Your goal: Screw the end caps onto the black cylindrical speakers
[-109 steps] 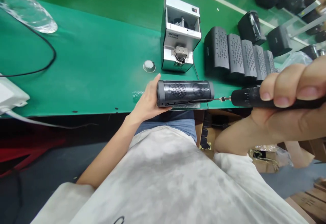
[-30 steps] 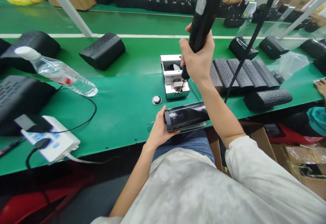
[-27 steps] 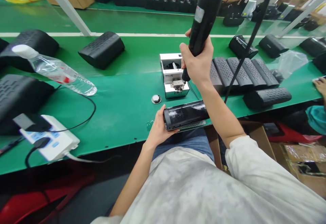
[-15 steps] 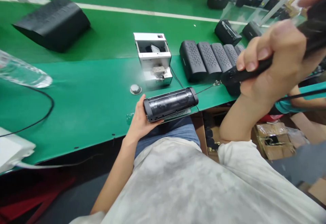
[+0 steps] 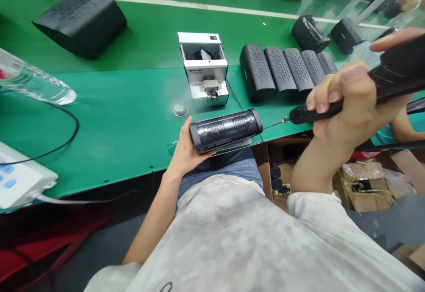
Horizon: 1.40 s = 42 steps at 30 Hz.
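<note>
My left hand (image 5: 186, 155) is wrapped round the left end of a black speaker housing (image 5: 229, 128) with perforated metal grilles, held at the bench's near edge. In my right hand (image 5: 348, 97) is a black electric screwdriver (image 5: 395, 68), its fingers closed round the grip. The long thin bit (image 5: 274, 125) runs leftward to the right end cap of the speaker housing; whether the tip sits in a screw is too small to tell. Just beyond the housing stands a silver screw feeder (image 5: 209, 73), with a small round metal dish (image 5: 180, 109) left of it.
Several black textured housings (image 5: 275, 71) stand in a row right of the feeder. Another black housing (image 5: 83, 20) lies at the far left. A clear plastic bottle (image 5: 40, 79), a cable and a white power strip (image 5: 23, 179) occupy the left side. Cardboard boxes (image 5: 365, 181) sit below right.
The view has shifted slightly. The screwdriver's bit now meets the end cap nearer its lower, near side. Both hands keep hold of the same things.
</note>
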{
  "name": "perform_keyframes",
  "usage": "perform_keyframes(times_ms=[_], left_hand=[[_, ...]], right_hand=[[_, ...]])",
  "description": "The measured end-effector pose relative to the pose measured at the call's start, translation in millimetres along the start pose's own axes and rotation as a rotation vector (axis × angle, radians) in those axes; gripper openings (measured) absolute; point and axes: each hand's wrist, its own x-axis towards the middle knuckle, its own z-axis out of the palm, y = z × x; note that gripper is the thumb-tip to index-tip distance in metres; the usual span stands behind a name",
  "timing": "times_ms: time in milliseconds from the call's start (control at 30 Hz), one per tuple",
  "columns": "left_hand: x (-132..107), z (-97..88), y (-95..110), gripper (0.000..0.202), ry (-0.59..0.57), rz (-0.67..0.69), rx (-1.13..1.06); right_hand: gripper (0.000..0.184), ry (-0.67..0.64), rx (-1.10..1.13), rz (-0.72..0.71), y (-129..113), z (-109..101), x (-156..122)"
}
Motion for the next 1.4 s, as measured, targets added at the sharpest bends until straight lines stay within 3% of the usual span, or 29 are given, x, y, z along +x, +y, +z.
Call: perform_keyframes(times_ms=[100, 267, 433, 533, 733, 933, 1133, 1267, 1400], left_hand=[[-3, -1.8, 3, 0.154, -0.003, -0.004, -0.005], [-9, -9.5, 20, 0.146, -0.037, 0.022, -0.003], [-10, -13.6, 27, 0.149, -0.055, 0.037, -0.01], [-12, -14.7, 28, 0.147, -0.049, 0.033, -0.009], [-14, -15.8, 26, 0.143, -0.064, 0.022, -0.005], [-13, -18.3, 22, 0.134, -0.069, -0.003, 0.008], [-7, -27.2, 13, 0.13, -0.082, -0.055, 0.019], [1, -27.6, 9, 0.133, -0.076, -0.061, 0.007], [-5, -26.7, 18, 0.107, 0.054, -0.103, 0.003]], right_hand=[[0.023, 0.011, 0.001, 0.033, 14, -2, -7], [0.037, 0.021, -0.02, 0.272, 38, -5, -23], [0.038, 0.285, -0.162, 0.438, 32, -1, -39], [0.034, 0.325, -0.242, 0.486, 25, 2, -46], [0.032, 0.299, -0.21, 0.462, 30, -2, -48], [0.034, 0.068, 0.024, 0.308, 44, -18, -52], [0.024, -0.134, 0.148, 0.274, 52, -19, -47], [0.023, -0.189, 0.23, 0.188, 26, -26, -23], [0.024, -0.149, 0.329, 0.051, -15, -55, -7]])
